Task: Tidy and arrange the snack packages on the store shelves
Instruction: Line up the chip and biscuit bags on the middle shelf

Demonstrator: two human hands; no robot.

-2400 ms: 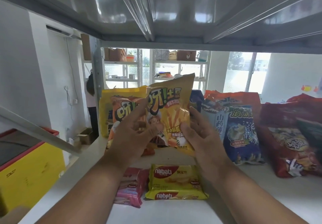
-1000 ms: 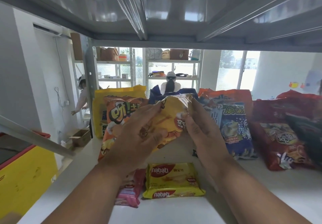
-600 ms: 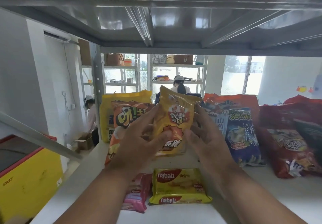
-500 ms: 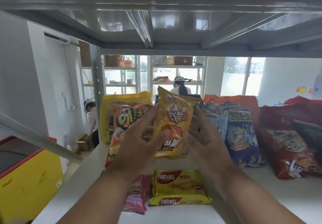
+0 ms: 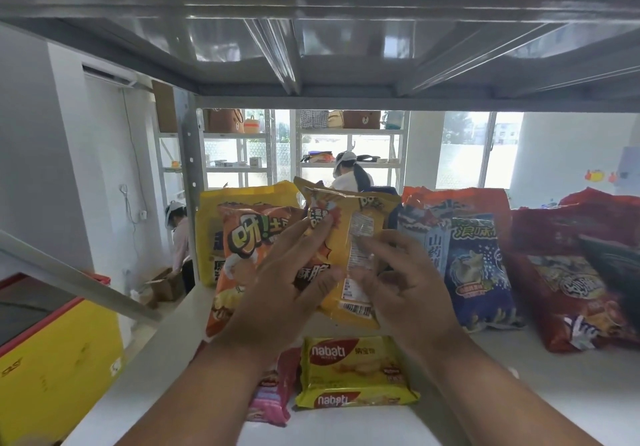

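Now, bag: my left hand [image 5: 277,293] and right hand [image 5: 405,286] grip the yellow snack bag [image 5: 349,237] above the shelf [image 5: 519,393].
Change: turned, barcode back faces me.
Meaning: needs flipping before shelving.

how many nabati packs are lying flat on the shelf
2. A yellow flat plastic nabati wafer pack lies at the white shelf's front, below the hands. A pink flat pack lies touching its left side, partly hidden by the left forearm, its brand unreadable.
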